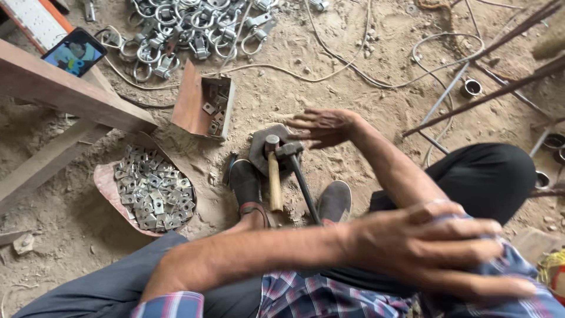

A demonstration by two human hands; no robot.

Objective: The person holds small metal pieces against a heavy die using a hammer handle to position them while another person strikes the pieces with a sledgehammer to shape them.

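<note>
The right hand (322, 126) is held open, fingers spread, above the hammers (276, 171); the left hand (435, 247) is laid flat on the right sleeve (518, 265), gripping nothing.

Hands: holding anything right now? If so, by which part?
Nothing is held. The left hand lies open across the right upper arm's plaid sleeve. The right hand hovers, fingers spread, above the two hammers lying on the metal block.

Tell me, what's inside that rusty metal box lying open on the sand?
The rusty metal box holds a few small square metal plates, grey, some with a hole, gathered at its right end. The raised wall hides whatever lies behind them.
</note>
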